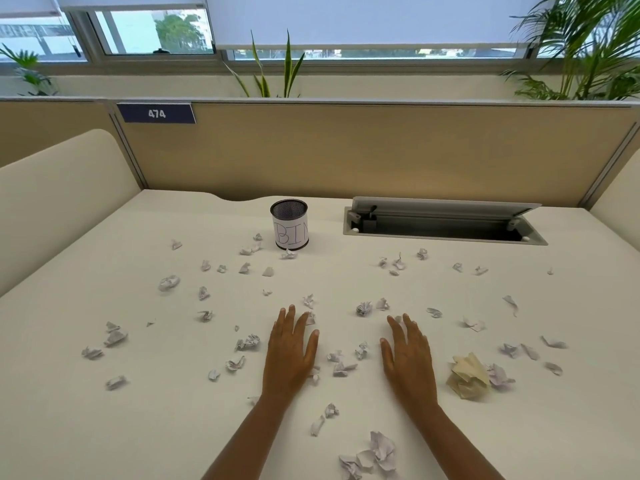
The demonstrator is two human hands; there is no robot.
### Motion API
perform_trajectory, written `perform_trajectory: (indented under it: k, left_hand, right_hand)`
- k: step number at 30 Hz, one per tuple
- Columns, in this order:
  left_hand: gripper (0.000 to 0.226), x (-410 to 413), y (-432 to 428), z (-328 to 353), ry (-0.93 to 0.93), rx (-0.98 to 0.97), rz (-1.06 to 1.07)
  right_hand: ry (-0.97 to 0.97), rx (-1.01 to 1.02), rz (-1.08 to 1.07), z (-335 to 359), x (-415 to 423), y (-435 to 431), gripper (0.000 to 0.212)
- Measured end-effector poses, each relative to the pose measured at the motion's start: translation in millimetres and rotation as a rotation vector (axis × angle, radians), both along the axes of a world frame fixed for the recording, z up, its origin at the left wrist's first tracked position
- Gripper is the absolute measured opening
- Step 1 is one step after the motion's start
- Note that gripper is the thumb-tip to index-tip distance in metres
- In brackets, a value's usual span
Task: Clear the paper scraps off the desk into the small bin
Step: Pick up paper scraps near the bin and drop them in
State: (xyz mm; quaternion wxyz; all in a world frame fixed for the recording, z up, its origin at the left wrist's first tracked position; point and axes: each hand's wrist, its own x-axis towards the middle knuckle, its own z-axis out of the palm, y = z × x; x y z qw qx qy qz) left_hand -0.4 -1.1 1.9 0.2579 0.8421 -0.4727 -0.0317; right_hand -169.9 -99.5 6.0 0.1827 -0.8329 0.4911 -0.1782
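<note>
Both hands lie flat, left hand (pixel 290 351) and right hand (pixel 408 355), fingers (pixel 292 320) loosely spread and holding nothing. Scraps (pixel 247 342) litter the whole cream table (pixel 104 427); the bin (pixel 289 224) stands near the back. Probably best to sweep them into piles first. Partitions and plants sit behind.

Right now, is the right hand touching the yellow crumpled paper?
Apart. The head view shows bare desk between the right hand and the yellow crumpled paper to its right.
</note>
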Motion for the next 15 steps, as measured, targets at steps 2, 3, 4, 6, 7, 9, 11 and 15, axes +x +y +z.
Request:
perform_trajectory:
  k: [2,3,4,6,7,9,11,15]
  left_hand:
    - [0.040,-1,-1,3,-0.023,-0.045,-0.007]
    - [0.037,-1,-2,5,-0.049,-0.077,-0.003]
    - [0.035,-2,-5,6,-0.079,-0.111,-0.007]
    - [0.035,-7,-14,12,-0.113,-0.163,-0.049]
    - [0.038,-11,-20,17,-0.117,-0.179,-0.087]
    - [0.043,-18,-35,24,-0.135,-0.205,-0.171]
    - [0.047,-25,-51,30,-0.122,-0.170,-0.253]
    - [0.043,-30,-84,30,-0.045,0.064,-0.328]
  right_hand:
    - [-0.058,-0.008,-0.020,2,4,-4,0.044]
    - [-0.075,-0.011,-0.030,4,5,-6,0.044]
    - [-0.084,-0.012,-0.038,6,8,-9,0.046]
    - [-0.073,0.001,-0.040,9,13,-16,0.051]
    - [-0.055,0.006,-0.033,11,15,-18,0.054]
    - [-0.015,0.018,-0.015,16,21,-24,0.060]
    - [0.033,0.004,0.023,18,24,-31,0.062]
    - [0.212,-0.121,0.145,12,31,-40,0.036]
